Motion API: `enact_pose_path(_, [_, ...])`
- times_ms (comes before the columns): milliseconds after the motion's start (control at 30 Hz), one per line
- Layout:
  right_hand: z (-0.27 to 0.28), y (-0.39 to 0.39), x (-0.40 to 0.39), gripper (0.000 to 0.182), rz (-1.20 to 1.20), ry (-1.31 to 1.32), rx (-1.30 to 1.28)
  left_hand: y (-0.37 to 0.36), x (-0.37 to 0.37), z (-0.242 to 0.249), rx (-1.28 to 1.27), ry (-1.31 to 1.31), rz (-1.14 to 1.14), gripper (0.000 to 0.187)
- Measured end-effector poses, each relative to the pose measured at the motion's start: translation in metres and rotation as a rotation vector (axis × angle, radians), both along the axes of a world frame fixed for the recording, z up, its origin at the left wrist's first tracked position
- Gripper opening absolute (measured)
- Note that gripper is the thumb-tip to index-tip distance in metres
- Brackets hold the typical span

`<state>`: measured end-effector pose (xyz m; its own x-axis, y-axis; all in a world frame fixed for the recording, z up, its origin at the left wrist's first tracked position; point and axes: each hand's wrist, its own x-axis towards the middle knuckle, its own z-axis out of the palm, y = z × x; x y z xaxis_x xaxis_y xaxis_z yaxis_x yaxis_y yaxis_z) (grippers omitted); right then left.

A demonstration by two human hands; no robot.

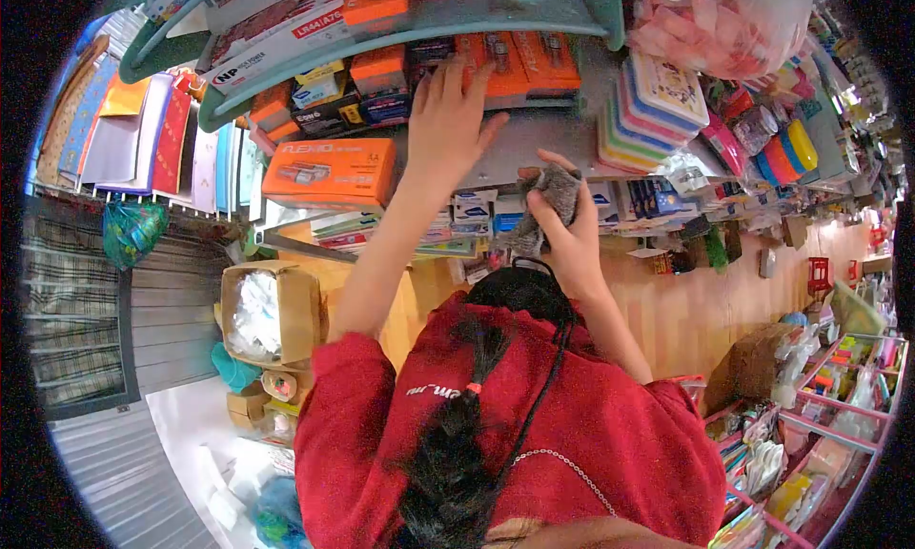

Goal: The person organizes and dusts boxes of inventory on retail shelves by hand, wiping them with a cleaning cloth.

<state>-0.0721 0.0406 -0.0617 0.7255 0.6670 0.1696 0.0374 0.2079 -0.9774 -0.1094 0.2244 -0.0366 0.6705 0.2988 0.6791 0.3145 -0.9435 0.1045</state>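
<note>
My left hand [445,120] reaches into the shelf with its fingers stretched out and slightly apart. Its fingertips are at the front of several orange boxes [545,71], and contact with them is hard to tell. In my right hand [569,230] a crumpled grey cloth [553,201] is gripped, just in front of the shelf edge. To the left of my left forearm sits a larger orange box [329,171] marked FLEXIO. Smaller dark and orange boxes [376,77] stand behind it in a row.
A teal shelf rail [410,36] curves above my left hand. Stacked pastel containers [651,115] stand at the right, below a clear bag [720,20] of pink items. An open cardboard box [295,311] is on the lower left, and a stocked rack [820,425] on the lower right.
</note>
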Motion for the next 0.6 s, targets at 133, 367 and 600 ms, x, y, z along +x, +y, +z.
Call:
enact_pose_path(133, [-0.005, -0.018, 0.017, 0.035, -0.028, 0.001, 0.015, 0.013, 0.031, -0.015, 0.088, 0.143, 0.032, 0.065])
enact_pose_path(367, [-0.014, -0.027, 0.030, 0.031, 0.012, 0.006, -0.021, 0.034, 0.038, -0.029, 0.122, 0.121, -0.051, 0.080])
enact_pose_path(600, [-0.015, -0.033, 0.033, 0.028, 0.014, -0.035, -0.028, 0.040, 0.041, -0.013, 0.019, 0.379, -0.091, 0.076])
